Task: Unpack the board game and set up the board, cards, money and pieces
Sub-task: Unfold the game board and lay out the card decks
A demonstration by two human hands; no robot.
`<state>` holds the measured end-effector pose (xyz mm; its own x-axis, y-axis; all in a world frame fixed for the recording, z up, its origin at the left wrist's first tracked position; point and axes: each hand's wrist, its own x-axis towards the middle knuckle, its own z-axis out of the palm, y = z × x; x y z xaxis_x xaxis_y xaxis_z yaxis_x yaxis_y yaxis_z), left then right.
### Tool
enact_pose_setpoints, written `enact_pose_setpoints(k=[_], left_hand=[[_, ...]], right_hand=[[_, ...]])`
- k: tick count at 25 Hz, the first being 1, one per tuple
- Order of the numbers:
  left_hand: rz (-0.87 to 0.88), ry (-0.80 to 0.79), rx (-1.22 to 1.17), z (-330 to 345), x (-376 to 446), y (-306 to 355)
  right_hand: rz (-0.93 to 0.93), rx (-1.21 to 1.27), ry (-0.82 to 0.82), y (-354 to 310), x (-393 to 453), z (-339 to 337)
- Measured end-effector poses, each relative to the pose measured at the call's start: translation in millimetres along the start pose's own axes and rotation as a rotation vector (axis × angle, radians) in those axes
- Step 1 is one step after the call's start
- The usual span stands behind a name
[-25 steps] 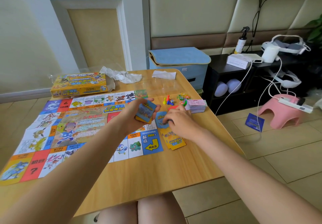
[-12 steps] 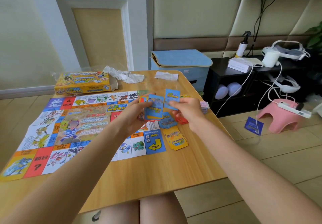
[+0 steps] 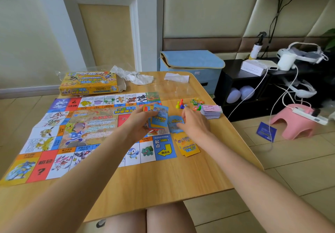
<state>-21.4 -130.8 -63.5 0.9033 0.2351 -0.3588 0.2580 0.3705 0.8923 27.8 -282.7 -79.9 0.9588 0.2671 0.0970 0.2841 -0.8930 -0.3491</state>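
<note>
Your right hand has come down from half a second ago, when it held a blue card up beside the left hand; now it lies low over the blue pile on the bench, fingertips touching the top card, fingers only lightly bent, nothing pinched that you can see. Your left hand has barely shifted: it grips a fan of cards, mostly blue backs with an orange one at the far edge, thumb on top, held above the board's right edge. Near you from the blue pile lies a yellow pile, its printing too small to read. Beyond your right hand stand small pawns in yellow, red and blue, a heap of little coloured pieces, and a stack of money with a pink note on top. The board lies flat on the bench's left half; its near right corner square reads "起点", "2000元" and "由此去" on a yellow arrow, a neighbouring square shows "500元", a red square near you carries a "?", and the centre bears "小智提示". The box sits shut at the far edge of the bench, with crumpled wrap just beside it.
</note>
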Motion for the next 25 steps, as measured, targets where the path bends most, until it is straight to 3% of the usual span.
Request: enact_pose_setpoints(k=[3,7,9,12,19,20,22,25], left_hand=[[0.019,-0.017,0.032,6,0,-4],[-0.012,-0.084,-0.004,14,-3,-3],[-0.029,-0.042,-0.031,10,-4,1],[-0.049,0.084,-0.030,1,-3,6],[-0.077,0.109,-0.013,6,-1,7],[-0.075,0.115,-0.021,8,-1,7],[-0.047,0.095,-0.011,10,-1,6],[0.007,-0.024,0.039,15,-3,3]], right_hand=[[0.049,0.554,-0.066,-6,2,-4],[0.226,0.899,-0.083,-5,5,-9],[0.282,0.883,-0.025,3,10,-14],[0.195,0.564,-0.047,7,13,-12],[0.034,-0.012,-0.031,-5,4,-8],[0.006,0.036,0.002,-6,4,-10],[-0.010,0.391,0.003,-10,5,-15],[0.076,0.741,-0.165,-9,5,-25]])
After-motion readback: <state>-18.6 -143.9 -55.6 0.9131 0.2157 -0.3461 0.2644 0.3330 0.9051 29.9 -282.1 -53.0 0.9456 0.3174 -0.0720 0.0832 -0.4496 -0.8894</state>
